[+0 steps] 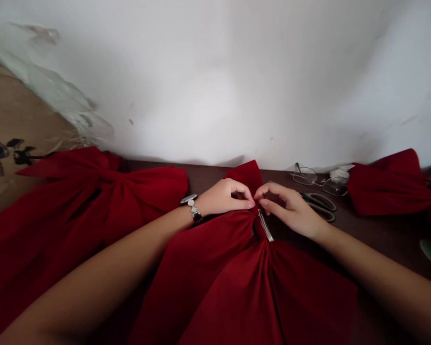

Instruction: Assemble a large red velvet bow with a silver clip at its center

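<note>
A large dark red fabric bow [237, 282] lies on the dark brown table [380, 235] in front of me. A silver metal hair clip [265, 225] sits along its gathered middle. My left hand [224, 196], with a silver wristwatch [192, 207] on the wrist, is curled with its fingertips pinching the fabric at the knot. My right hand [290, 206] meets it from the right, its fingers also pinched on the fabric just above the clip.
A finished red bow [93, 191] lies at the left and another red bow [395, 184] at the right. Scissors [321, 203] and a pair of eyeglasses [318, 178] lie behind my right hand. A white wall rises right behind the table. A cardboard sheet [10, 139] leans at far left.
</note>
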Tool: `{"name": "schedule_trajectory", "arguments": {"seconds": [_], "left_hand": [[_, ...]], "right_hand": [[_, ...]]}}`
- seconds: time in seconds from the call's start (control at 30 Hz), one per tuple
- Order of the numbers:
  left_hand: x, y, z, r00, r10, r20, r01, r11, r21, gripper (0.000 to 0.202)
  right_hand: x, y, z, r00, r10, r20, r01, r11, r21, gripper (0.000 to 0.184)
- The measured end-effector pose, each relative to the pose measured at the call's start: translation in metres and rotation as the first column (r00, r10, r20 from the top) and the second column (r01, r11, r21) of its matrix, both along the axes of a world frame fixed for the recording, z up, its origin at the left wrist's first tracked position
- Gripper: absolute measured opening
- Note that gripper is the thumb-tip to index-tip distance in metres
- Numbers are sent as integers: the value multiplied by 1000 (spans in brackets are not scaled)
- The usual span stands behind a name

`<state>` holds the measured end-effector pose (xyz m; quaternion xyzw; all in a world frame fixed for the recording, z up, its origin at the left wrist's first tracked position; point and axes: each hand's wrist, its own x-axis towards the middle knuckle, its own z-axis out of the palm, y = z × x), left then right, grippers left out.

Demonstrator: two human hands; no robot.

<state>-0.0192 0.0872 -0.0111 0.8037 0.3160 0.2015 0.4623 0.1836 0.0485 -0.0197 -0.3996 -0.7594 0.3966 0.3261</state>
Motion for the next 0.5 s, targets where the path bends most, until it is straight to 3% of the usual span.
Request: {"name": "schedule_trajectory", "arguments": {"seconds": [0.23,0.5], "left_hand": [[0,0,0,1000,2,-1,-2,1000,-4,12],[-2,1,-1,1000,-28,-4,28,999,19,9]], "right_hand": [[-5,-6,1,991,-60,119,17,943,332,6],[-9,-10,2,985,-116,131,78,960,267,4]]}}
